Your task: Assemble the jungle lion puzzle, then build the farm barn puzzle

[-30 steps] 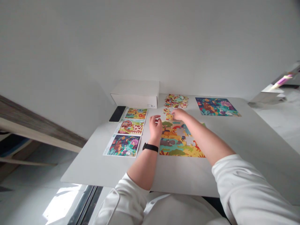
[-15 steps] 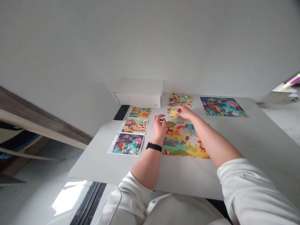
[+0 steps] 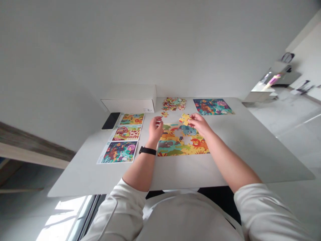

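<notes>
In my right hand [image 3: 198, 122] a yellow puzzle piece [image 3: 184, 119] is pinched between thumb and fingers, held above the far edge of the animal puzzle [image 3: 175, 152]. That puzzle is mostly joined, with lions, a hippo and an elephant on it, and a gap shows grey table near its middle. At the puzzle's far left corner hovers my left hand [image 3: 155, 130], fingers loosely curled and apart, with nothing seen in them. Just beyond it lies a small loose piece [image 3: 164, 114]. A heap of loose puzzle pieces [image 3: 174, 103] lies farther back.
Three picture sheets, with a farm sheet [image 3: 126, 133] in the middle, lie in a column to the left. Beside them is a black phone [image 3: 110, 121], before a white box [image 3: 127, 105]. A finished dark blue puzzle [image 3: 213, 106] lies at the back right of the grey table [image 3: 250, 150].
The view has swung right. My right hand has moved the yellow piece away from the loose-piece area, toward the right and over the puzzle's far edge. My left hand stays at the puzzle's left.
</notes>
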The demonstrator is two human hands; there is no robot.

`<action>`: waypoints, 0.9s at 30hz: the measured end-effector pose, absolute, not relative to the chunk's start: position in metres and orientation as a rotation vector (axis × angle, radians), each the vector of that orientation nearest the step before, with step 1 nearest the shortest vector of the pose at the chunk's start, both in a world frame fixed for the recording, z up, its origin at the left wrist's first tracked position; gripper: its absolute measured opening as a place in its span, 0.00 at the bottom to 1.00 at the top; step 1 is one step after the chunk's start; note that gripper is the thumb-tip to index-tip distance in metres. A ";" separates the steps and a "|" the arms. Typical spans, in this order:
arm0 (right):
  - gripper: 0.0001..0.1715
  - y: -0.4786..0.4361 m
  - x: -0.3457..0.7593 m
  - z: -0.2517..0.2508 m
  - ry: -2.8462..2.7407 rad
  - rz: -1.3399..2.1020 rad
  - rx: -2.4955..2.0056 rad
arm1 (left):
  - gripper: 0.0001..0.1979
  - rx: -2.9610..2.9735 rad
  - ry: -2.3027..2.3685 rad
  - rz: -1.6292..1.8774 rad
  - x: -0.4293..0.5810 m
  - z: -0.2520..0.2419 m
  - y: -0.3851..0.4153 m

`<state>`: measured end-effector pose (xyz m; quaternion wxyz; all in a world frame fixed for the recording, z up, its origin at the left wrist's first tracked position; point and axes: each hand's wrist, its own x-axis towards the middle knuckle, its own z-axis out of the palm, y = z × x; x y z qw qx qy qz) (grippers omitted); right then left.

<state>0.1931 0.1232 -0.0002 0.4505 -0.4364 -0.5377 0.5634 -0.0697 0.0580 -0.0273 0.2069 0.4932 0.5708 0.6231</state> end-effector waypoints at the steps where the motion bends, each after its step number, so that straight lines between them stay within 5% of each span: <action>1: 0.28 0.116 0.196 -0.003 -1.309 1.383 -1.070 | 0.08 1.382 1.554 1.726 -0.068 -0.025 0.056; 9: 0.27 0.100 0.210 -0.023 -1.313 1.163 -1.131 | 0.12 1.271 1.263 1.699 -0.051 -0.018 0.034; 27: 0.30 0.089 0.199 -0.032 -1.393 1.279 -1.048 | 0.20 1.401 1.295 1.307 -0.033 -0.021 0.024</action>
